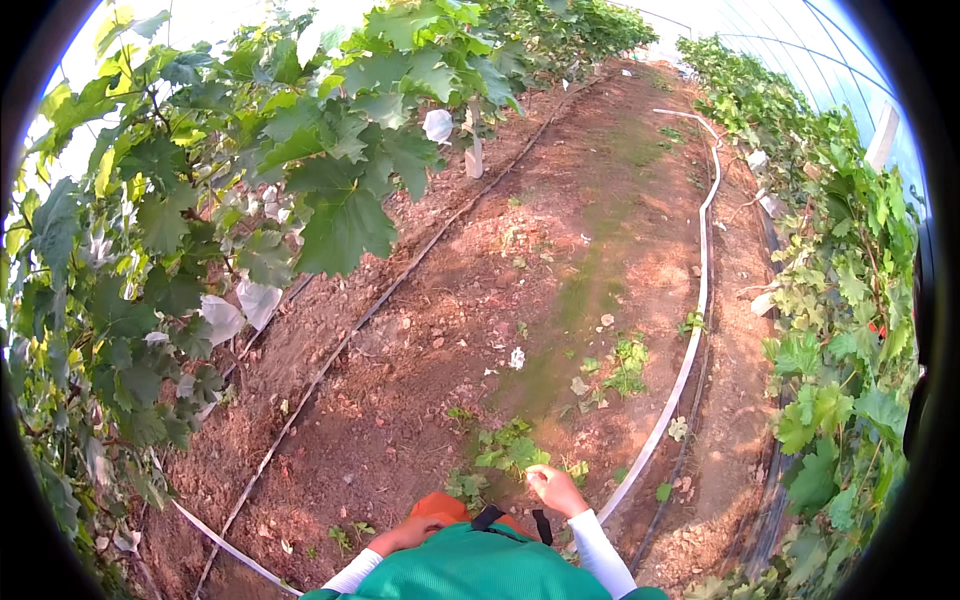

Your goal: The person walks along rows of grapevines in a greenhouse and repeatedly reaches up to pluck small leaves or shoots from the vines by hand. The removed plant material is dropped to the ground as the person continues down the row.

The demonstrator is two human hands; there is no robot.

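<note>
At the lower edge, my left hand (405,535) is against an orange bag or pouch (442,507) at my waist, and its fingers are largely hidden there. My right hand (556,490) is raised in front of me with its fingers curled together. Anything between those fingertips is too small to make out. Black straps (489,517) cross the orange fabric above my green top (480,565). Beyond the right hand, low green leafy plants (510,447) grow from the soil.
Grapevines (340,215) with several white bags (258,302) hang along the left. More vines (835,430) line the right side. A white hose (697,330) runs along the reddish soil path (470,330), and a thin dark pipe (400,280) lies on its left.
</note>
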